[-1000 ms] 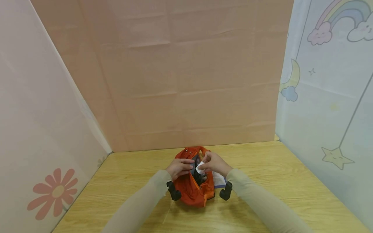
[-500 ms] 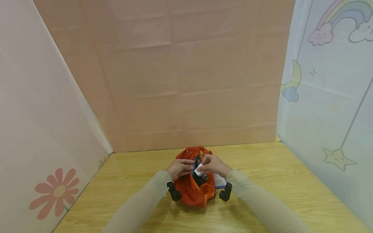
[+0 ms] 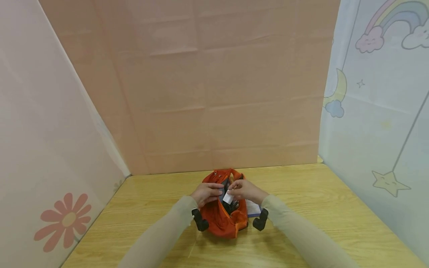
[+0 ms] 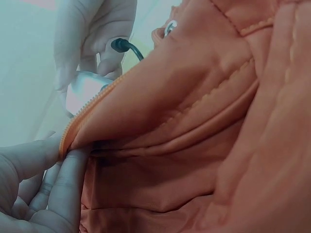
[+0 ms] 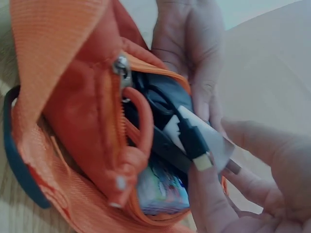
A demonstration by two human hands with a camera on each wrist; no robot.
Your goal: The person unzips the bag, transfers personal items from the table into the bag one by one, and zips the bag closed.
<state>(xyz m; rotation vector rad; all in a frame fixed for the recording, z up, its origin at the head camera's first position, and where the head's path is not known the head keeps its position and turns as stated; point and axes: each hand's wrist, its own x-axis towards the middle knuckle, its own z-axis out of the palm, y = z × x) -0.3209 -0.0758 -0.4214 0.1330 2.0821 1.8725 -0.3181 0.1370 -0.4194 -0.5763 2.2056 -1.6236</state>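
Pinching the zipped edge of an orange bag [image 3: 214, 225] between the thumb and fingers of the left hand [image 3: 207, 193], holding the bag's mouth apart on that side. Gripping a small white object [image 3: 228, 198] in the fingertips of the right hand [image 3: 248, 191], slanting it down at the open mouth, near the left fingertips. In the right wrist view, presenting a smooth pale face of that object, crossed in front by a black plug [image 5: 192, 141] with a metal tip, hanging at the end of a dark cable [image 5: 163, 97]. Seeing the plug close by the right fingertips; not being able to tell from this angle about any touch between them.

Lying deeper in the bag, partly hidden, a colourful printed packet [image 5: 163, 194], blurred beyond reading. Hanging from a metal zip slider [image 5: 122, 68] beside the opening, an orange pull loop [image 5: 145, 116].

Sitting on the wooden table [image 3: 140, 219], near the middle, the bag, with its opening facing up between both hands. Peeking out on the right hand's side, a printed sheet [image 3: 253, 210] with a blue edge, lying on the table beside the bag. Wearing pale sleeves [image 3: 161, 238] on both arms, and bearing a black mount [image 3: 200, 220] at each wrist. Rising behind the table, a creased peach-coloured backdrop [image 3: 207, 93]; showing on the side panels, a pink flower [image 3: 67, 219] and a yellow star [image 3: 390, 183].
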